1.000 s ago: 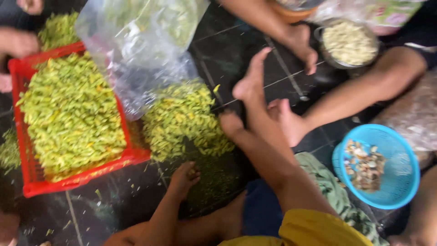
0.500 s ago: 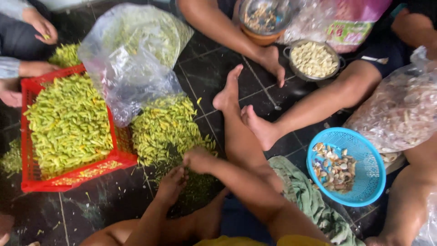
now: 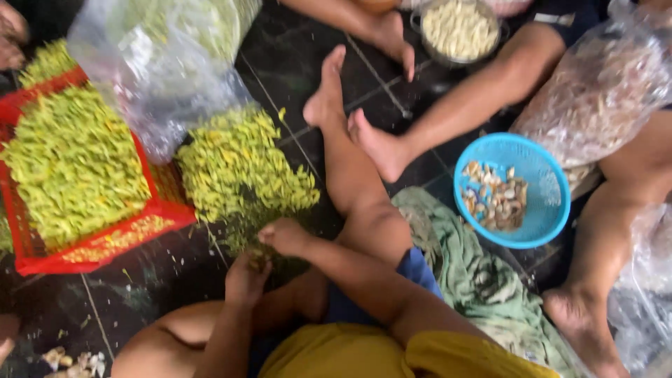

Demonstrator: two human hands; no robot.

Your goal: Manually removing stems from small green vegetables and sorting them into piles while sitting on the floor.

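Note:
A loose pile of yellow-green buds [image 3: 241,164] lies on the dark tiled floor in front of me. My left hand [image 3: 245,278] is at the pile's near edge, with its fingers closed on a few buds. My right hand [image 3: 283,236] is just above and touching it, its fingers curled down into the same buds. My bare leg [image 3: 350,175] stretches out to the right of the pile. The picture is blurred, so single buds in my fingers cannot be made out.
A red crate [image 3: 105,248] heaped with buds stands at the left, and a clear plastic bag [image 3: 161,77] of buds behind the pile. A blue basket [image 3: 539,224] of pale peeled pieces, a metal bowl [image 3: 458,28], a green cloth [image 3: 469,259] and other people's legs are at the right.
Both my hands have come together at the pile's near edge and closed on buds. Half a second ago they were slightly apart. The view has moved closer.

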